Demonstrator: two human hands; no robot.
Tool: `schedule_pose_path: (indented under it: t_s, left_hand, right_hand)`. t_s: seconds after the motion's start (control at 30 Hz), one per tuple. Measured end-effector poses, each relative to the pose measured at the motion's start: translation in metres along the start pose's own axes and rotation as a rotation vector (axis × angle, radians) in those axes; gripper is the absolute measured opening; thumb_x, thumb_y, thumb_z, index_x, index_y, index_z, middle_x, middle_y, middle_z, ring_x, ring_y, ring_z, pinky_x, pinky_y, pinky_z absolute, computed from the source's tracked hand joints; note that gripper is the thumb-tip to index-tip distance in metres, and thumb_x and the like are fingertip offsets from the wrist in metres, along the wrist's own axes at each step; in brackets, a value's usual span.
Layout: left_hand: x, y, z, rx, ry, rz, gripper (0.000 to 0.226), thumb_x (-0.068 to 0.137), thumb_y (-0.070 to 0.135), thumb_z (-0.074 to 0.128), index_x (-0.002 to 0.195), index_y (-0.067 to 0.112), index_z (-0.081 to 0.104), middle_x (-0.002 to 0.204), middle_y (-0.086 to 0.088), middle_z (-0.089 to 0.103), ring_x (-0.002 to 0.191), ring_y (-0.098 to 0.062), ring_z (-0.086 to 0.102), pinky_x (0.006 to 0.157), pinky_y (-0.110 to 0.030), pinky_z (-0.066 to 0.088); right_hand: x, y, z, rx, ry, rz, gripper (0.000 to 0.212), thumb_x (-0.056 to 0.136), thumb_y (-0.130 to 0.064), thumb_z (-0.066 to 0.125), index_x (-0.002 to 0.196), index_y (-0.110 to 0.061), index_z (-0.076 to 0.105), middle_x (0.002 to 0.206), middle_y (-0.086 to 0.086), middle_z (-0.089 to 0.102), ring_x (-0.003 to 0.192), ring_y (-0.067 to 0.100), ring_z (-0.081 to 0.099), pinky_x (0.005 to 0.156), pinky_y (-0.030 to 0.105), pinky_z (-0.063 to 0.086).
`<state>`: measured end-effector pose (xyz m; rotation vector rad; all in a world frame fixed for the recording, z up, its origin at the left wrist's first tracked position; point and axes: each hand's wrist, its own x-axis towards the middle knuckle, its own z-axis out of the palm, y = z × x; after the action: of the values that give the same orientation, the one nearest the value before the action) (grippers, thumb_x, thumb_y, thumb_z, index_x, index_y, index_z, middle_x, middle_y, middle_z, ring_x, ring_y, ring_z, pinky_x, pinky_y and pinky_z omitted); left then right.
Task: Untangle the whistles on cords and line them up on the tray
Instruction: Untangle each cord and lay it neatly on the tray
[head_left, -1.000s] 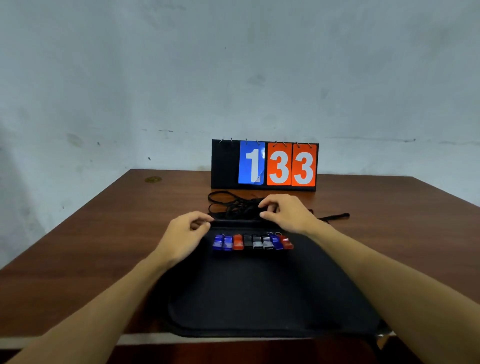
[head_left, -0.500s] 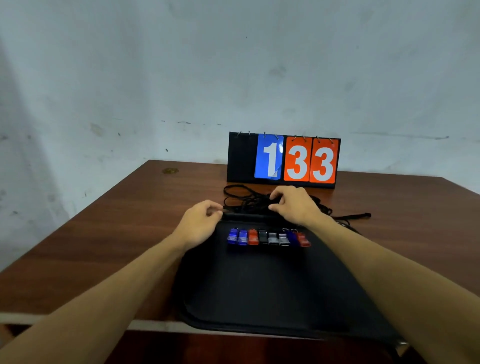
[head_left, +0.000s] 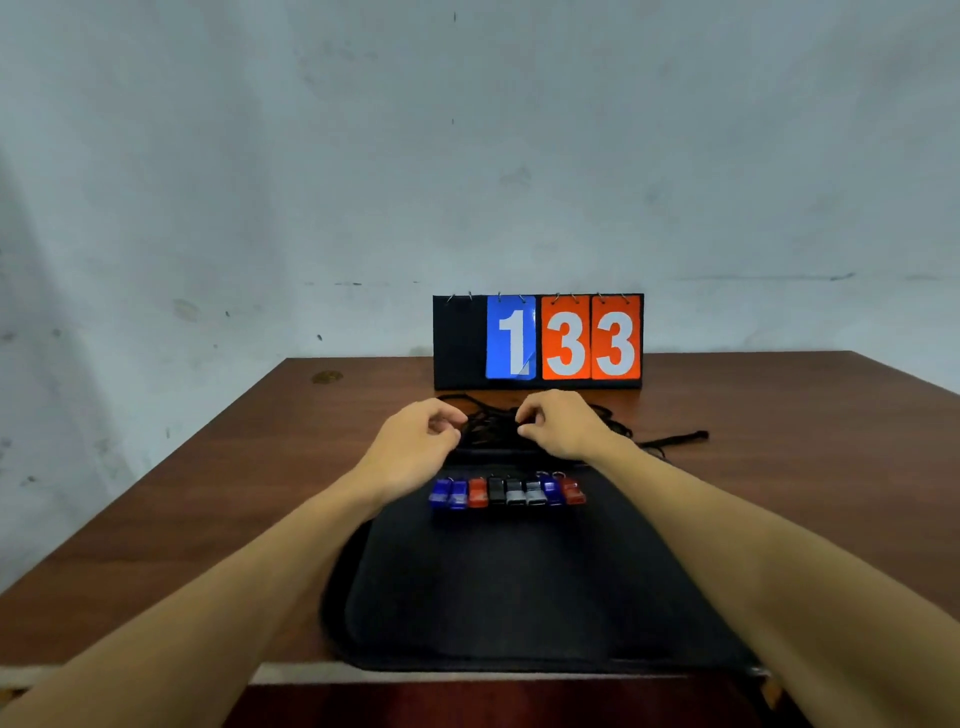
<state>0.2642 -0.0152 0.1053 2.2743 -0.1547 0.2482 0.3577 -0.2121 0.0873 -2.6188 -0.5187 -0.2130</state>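
- Head view: eight whistles (head_left: 506, 492) lie side by side near the tray's (head_left: 519, 597) far edge, long axes running toward the scoreboard (head_left: 538, 340).
- Three blue, two red, three black or grey.
- Left hand (head_left: 415, 447) and right hand (head_left: 558, 423) pinch the black cords (head_left: 491, 428).

8 whistles (head_left: 506, 492) (blue, red, black, grey) lined up on black tray (head_left: 519, 597) far end, cords (head_left: 493, 428) bunched behind.

Dim, even, cool light with soft shadows and no glare. The black tray (head_left: 519, 597) swallows detail and the dark cords (head_left: 488, 428) blur together. Wide-angle distortion stretches the forearms and splays the worktop (head_left: 208, 493) edges.
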Motion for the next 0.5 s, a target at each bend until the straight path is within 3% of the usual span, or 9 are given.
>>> schedule_pose_path:
  t_s: [0.13, 0.23, 0.33, 0.4, 0.5]
  left_hand:
    - [0.0, 0.005, 0.002, -0.072, -0.046, -0.005, 0.022, 0.093, 0.014, 0.052, 0.108, 0.026, 0.064, 0.105, 0.007, 0.064, 0.1, -0.006, 0.058, 0.085, -0.019, 0.045]
    - [0.004, 0.013, 0.0, -0.18, -0.131, -0.024, 0.025, 0.089, 0.008, 0.055, 0.102, 0.027, 0.066, 0.099, 0.006, 0.066, 0.098, -0.006, 0.06, 0.089, -0.022, 0.047]
    - [0.011, 0.02, -0.004, -0.21, -0.116, -0.021, 0.025, 0.087, 0.007, 0.056, 0.095, 0.027, 0.067, 0.093, 0.004, 0.067, 0.094, -0.009, 0.061, 0.09, -0.025, 0.048]
    - [0.014, 0.022, -0.006, -0.228, -0.082, -0.035, 0.024, 0.088, 0.007, 0.055, 0.098, 0.025, 0.067, 0.092, 0.003, 0.066, 0.09, -0.01, 0.061, 0.086, -0.025, 0.048]
    - [0.014, 0.026, -0.006, -0.24, -0.042, -0.069, 0.024, 0.09, 0.008, 0.051, 0.105, 0.023, 0.063, 0.097, -0.002, 0.066, 0.087, -0.013, 0.065, 0.088, -0.029, 0.051]
  right_hand:
    - [0.002, 0.0, 0.01, -0.026, -0.091, -0.103, 0.028, 0.092, -0.023, 0.06, 0.119, -0.017, 0.065, 0.078, -0.019, 0.048, 0.07, 0.0, 0.045, 0.079, 0.022, 0.036]
    - [0.013, -0.01, 0.021, -0.068, -0.059, -0.113, 0.013, 0.089, -0.019, 0.063, 0.099, -0.017, 0.072, 0.085, -0.011, 0.058, 0.081, 0.005, 0.054, 0.086, 0.03, 0.046]
    - [0.026, -0.01, 0.025, -0.12, -0.039, -0.03, 0.009, 0.087, -0.013, 0.063, 0.081, -0.015, 0.07, 0.097, 0.001, 0.064, 0.089, 0.019, 0.061, 0.088, 0.037, 0.051]
    - [0.031, -0.009, 0.018, 0.043, 0.107, 0.015, 0.011, 0.089, -0.01, 0.061, 0.081, -0.014, 0.067, 0.099, 0.004, 0.064, 0.091, 0.018, 0.061, 0.083, 0.032, 0.052]
    - [0.024, -0.01, -0.005, 0.468, 0.359, 0.109, 0.013, 0.096, -0.012, 0.053, 0.1, -0.006, 0.063, 0.098, 0.001, 0.06, 0.084, 0.012, 0.058, 0.073, 0.019, 0.045]
